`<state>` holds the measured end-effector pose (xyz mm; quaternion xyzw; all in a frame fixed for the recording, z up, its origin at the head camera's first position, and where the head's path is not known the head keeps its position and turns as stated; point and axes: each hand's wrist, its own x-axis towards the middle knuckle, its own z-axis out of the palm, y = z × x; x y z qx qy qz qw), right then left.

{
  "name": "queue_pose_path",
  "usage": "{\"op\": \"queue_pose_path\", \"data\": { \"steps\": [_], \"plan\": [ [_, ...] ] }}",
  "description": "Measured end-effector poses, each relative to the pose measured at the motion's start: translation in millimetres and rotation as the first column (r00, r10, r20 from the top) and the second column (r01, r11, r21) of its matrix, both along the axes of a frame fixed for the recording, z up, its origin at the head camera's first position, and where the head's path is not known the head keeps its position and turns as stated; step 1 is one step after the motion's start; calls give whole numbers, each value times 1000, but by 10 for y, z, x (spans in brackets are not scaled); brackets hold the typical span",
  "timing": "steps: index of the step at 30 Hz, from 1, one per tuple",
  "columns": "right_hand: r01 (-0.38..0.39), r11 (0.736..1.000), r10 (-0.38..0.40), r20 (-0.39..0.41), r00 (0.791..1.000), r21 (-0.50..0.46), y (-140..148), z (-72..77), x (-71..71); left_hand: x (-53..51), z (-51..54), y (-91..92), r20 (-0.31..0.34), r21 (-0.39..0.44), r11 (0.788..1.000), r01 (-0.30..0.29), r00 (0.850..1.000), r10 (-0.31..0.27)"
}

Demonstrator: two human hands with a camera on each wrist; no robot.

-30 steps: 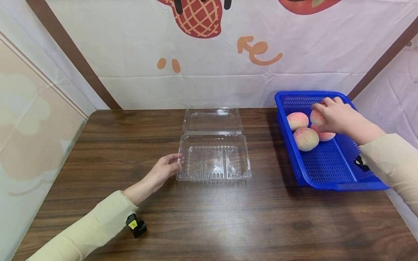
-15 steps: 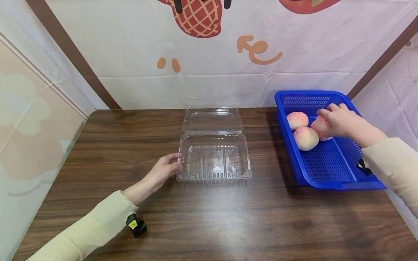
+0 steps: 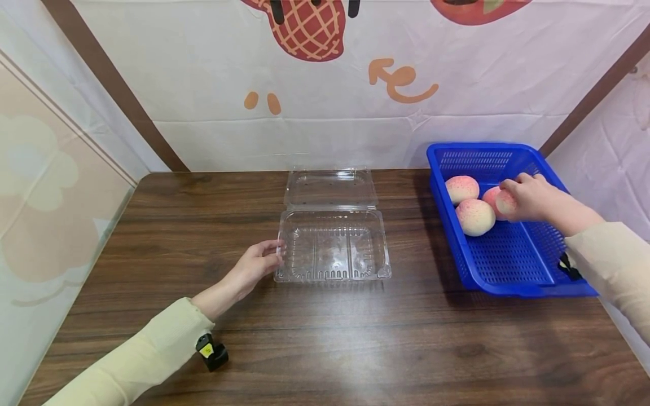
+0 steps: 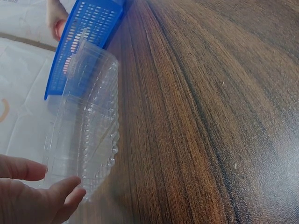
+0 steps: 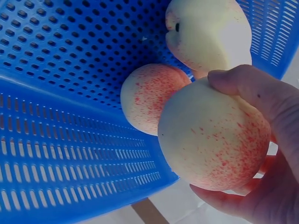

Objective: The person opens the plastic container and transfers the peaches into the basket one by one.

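Note:
My right hand [image 3: 533, 197] grips a pale pink-speckled peach [image 5: 212, 140] inside the blue basket [image 3: 523, 290]. Thumb and fingers wrap its sides in the right wrist view. Close behind it lie a redder peach [image 5: 148, 95] and a pale one [image 5: 210, 35]. Two more peaches show to the left in the head view, one at the back [image 3: 462, 189] and one in front [image 3: 475, 218]. At the table's middle, my left hand [image 3: 251, 268] holds the left rim of a clear plastic clamshell container [image 3: 332, 254], thumb and fingers on either side. Its lid [image 3: 330, 189] lies folded back.
A brown wood-grain table [image 3: 325, 338] carries the container and basket. Behind it hangs a white printed cloth [image 3: 203, 73], with the raised lid edge close to it. The basket's slotted wall [image 5: 70, 163] rises around the peaches.
My right hand has moved slightly right and down with the peach in its grip, still within the basket. The left hand and the container have stayed put.

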<state>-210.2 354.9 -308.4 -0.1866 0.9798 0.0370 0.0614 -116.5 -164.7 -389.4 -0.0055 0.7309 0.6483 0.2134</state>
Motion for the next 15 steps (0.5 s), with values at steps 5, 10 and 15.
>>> {"op": "queue_pose_path", "data": {
  "steps": [5, 10, 15],
  "plan": [
    [24, 1000, -24, 52, 998, 12, 36, -55, 5, -2, -57, -38, -35, 39, 999, 17, 999, -15],
    [75, 997, -78, 138, 987, 21, 43, -74, 34, 0, -48, -31, -25, 32, 999, 11, 1000, -10],
    [77, 997, -79, 200, 977, 14, 53, -95, 62, -1, -20, -9, -1, -1, 1000, 0, 1000, 0]
  ]
}}
